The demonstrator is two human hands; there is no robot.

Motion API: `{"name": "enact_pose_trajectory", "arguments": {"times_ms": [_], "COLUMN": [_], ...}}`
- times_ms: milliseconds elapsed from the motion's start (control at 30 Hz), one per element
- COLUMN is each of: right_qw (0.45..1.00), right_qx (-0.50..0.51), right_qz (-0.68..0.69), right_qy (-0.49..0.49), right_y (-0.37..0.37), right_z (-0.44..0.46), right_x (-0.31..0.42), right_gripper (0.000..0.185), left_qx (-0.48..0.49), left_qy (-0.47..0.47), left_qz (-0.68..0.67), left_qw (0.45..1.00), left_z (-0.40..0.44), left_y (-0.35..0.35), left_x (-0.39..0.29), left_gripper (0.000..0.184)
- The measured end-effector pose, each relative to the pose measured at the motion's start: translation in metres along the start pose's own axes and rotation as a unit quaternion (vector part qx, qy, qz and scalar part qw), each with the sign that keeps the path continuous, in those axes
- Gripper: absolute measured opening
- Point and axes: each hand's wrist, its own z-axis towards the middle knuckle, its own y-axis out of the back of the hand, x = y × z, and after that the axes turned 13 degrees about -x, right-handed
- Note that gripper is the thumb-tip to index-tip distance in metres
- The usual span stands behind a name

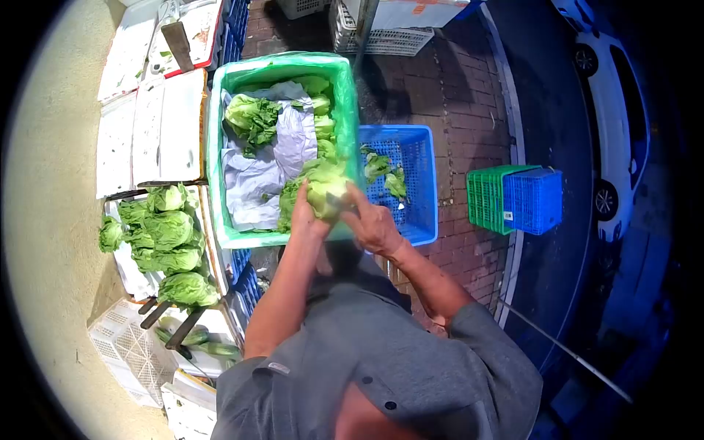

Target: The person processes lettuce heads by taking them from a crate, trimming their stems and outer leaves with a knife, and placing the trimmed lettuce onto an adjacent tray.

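Observation:
A head of lettuce (326, 183) is in my left hand (306, 217), whose fingers wrap its near left side. My right hand (372, 224) is closed at the lettuce's right side, fingers bent toward its base. By those fingertips shows a small dark-grey patch; whether it is a blade is unclear. Both hands are over the near right part of a box lined with green plastic (284, 64). Inside that box, crumpled grey-white paper (253, 194) lies under and beside another lettuce (251, 117), and more lettuce lines the right side.
Right of the box, a blue crate (425, 183) holds loose leaves. Several lettuces (169, 231) are piled at left, above dark handles (183, 328) and long green vegetables (216, 349). Green (485, 199) and blue (539, 202) baskets stand near the kerb; a white car (620, 110) is beyond.

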Motion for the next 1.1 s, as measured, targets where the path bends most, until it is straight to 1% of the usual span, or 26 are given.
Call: {"name": "enact_pose_trajectory", "arguments": {"times_ms": [67, 167, 267, 367, 500, 533, 567, 667, 767, 867, 967, 1067, 1100], "right_qw": [0.999, 0.998, 0.999, 0.998, 0.999, 0.999, 0.998, 0.999, 0.998, 0.999, 0.998, 0.999, 1.000], "right_qx": [0.022, 0.009, 0.020, 0.033, 0.021, 0.021, 0.020, -0.008, -0.006, 0.000, -0.010, -0.002, 0.002], "right_qz": [-0.022, -0.046, 0.002, -0.017, -0.033, -0.045, -0.058, -0.026, -0.038, -0.020, -0.036, -0.022, -0.015], "right_qy": [-0.028, 0.029, -0.031, -0.043, -0.014, -0.004, 0.006, 0.043, 0.051, 0.036, 0.053, 0.030, 0.008], "right_y": [0.003, 0.002, 0.002, 0.003, 0.004, 0.004, 0.004, 0.004, 0.007, 0.010, 0.010, 0.013, 0.014], "right_z": [-0.002, -0.001, 0.000, 0.001, 0.003, 0.003, 0.003, 0.007, 0.007, 0.008, 0.006, 0.004, 0.003], "right_x": [0.004, 0.002, 0.004, 0.005, 0.005, 0.003, 0.001, -0.002, -0.003, -0.003, -0.011, -0.006, -0.003], "right_gripper": [0.065, 0.067, 0.067, 0.065, 0.060, 0.059, 0.058, 0.055, 0.052, 0.050, 0.049, 0.051, 0.052], "left_qx": [-0.001, -0.010, -0.007, -0.003, 0.018, 0.011, 0.003, -0.012, -0.028, -0.027, -0.010, -0.013, -0.009], "left_qy": [-0.006, -0.006, 0.004, 0.006, 0.010, 0.016, 0.020, 0.032, 0.042, 0.051, 0.049, 0.054, 0.048], "left_qz": [0.008, 0.016, 0.012, 0.006, 0.006, -0.005, -0.003, -0.010, -0.006, 0.009, 0.029, 0.020, 0.019], "left_qw": [1.000, 1.000, 1.000, 1.000, 1.000, 1.000, 1.000, 0.999, 0.999, 0.998, 0.998, 0.998, 0.999], "left_z": [-0.001, -0.005, -0.004, -0.002, 0.012, 0.010, 0.010, -0.001, -0.004, -0.001, 0.018, 0.009, 0.005], "left_y": [-0.002, -0.005, -0.003, -0.002, 0.007, 0.007, 0.006, -0.002, -0.005, -0.003, 0.012, 0.005, 0.000], "left_x": [0.002, 0.002, 0.002, 0.002, 0.001, 0.000, 0.000, 0.001, 0.001, 0.002, 0.003, 0.004, 0.004], "left_gripper": [0.053, 0.053, 0.054, 0.055, 0.055, 0.049, 0.049, 0.049, 0.050, 0.051, 0.058, 0.058, 0.056]}}
